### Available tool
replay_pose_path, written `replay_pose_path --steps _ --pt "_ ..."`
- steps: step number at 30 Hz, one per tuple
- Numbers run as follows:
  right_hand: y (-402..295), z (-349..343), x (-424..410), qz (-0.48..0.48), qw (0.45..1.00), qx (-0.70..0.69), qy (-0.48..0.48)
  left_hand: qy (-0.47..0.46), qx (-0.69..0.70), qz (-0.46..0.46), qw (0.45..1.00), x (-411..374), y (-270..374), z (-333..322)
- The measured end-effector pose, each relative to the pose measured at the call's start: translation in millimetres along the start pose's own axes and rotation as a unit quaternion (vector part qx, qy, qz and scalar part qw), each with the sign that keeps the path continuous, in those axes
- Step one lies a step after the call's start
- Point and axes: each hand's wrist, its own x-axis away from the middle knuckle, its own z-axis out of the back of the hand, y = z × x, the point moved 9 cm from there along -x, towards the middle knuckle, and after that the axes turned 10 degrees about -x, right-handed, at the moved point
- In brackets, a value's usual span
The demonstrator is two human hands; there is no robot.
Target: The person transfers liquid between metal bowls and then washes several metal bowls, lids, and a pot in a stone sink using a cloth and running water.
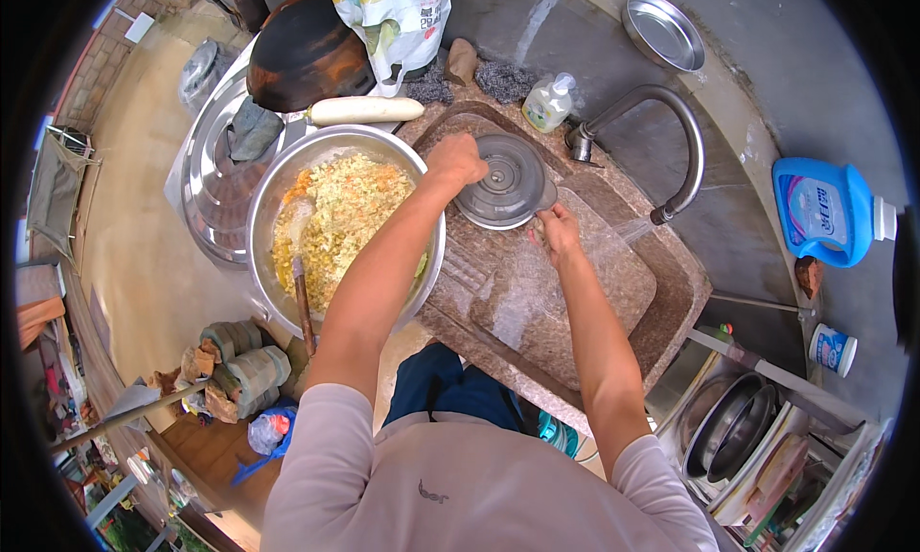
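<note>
My left hand (458, 165) is closed at the left edge of a round grey translucent lid or lidded bowl (502, 178), above the stone sink (532, 279). My right hand (557, 234) grips its tab at the lower right, with something small and pale under the fingers. Water runs from the curved metal faucet (679, 142) to the right of that hand. Beneath my left forearm stands a large steel basin (258, 264) of chopped yellow, white and orange food (352, 207), with a wooden-handled spoon (302, 300) in it.
A white radish (366, 111), a dark wok (309, 52) and a plastic bag (402, 20) lie behind the basin. A soap bottle (548, 106) stands by the faucet. A steel dish (663, 33) and a blue detergent jug (826, 210) are on the ledge; pans (733, 430) fill a rack at right.
</note>
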Motion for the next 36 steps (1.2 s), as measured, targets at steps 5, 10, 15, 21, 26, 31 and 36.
replay_pose_path --steps 5,10,15,21,26,31,36 --pt "7.6 20.4 3.1 -0.003 0.995 -0.094 0.029 0.007 -0.031 -0.002 0.999 -10.4 2.5 -12.4" --pt "-11.1 15.4 6.7 0.044 0.996 -0.079 0.015 0.041 -0.054 0.004 0.998 -12.5 -5.1 -13.1" --pt "-19.1 -0.3 11.0 0.043 0.998 0.031 0.022 0.004 -0.054 -0.006 0.999 -3.8 12.8 -18.7" --pt "-16.9 2.2 23.3 0.064 0.996 0.031 0.046 0.064 -0.01 -0.009 0.998 3.0 15.8 -21.8" --pt "-26.2 5.7 48.1 0.177 0.983 0.034 0.045 0.06 -0.01 -0.078 0.995 8.1 13.8 -21.3" --pt "-25.1 7.4 24.5 0.135 0.989 -0.043 0.034 0.088 -0.073 -0.069 0.991 -10.3 35.8 -8.3" --pt "-16.9 6.7 13.8 0.082 0.993 -0.063 0.066 -0.007 0.013 -0.111 0.994 -50.5 24.4 -33.8"
